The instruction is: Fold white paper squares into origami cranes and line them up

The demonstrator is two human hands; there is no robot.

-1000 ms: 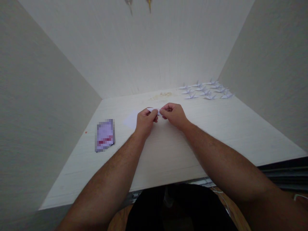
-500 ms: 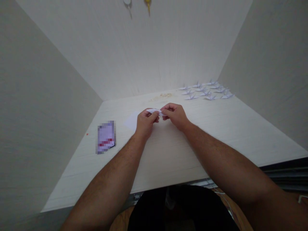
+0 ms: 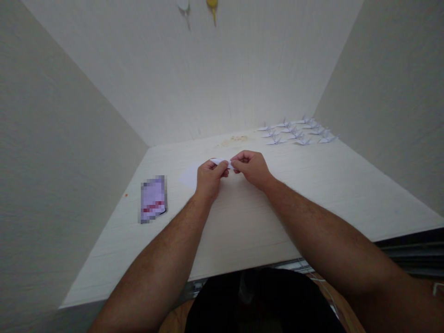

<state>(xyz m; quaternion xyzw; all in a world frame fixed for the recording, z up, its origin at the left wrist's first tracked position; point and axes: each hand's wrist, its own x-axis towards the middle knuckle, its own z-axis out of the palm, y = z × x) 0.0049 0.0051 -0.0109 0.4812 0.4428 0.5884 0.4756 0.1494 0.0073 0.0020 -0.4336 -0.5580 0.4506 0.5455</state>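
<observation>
Between my two hands is a small piece of folded white paper, held a little above the white table. My left hand pinches it with the thumb on top, and its pointed end sticks out to the left. My right hand grips the right end between thumb and fingertips, which cover most of that end. Partly behind my left hand, flat white paper lies on the table. Several folded paper cranes stand in rows at the back right.
A blurred-out purple and white flat object lies on the left of the white table. A small orange speck is near the left wall. Crumb-like marks show by the back wall, where two hooks hang.
My right hand has shifted slightly left and down, its fingertips now nearer my left thumb. Both hands keep hold of the folded paper.
</observation>
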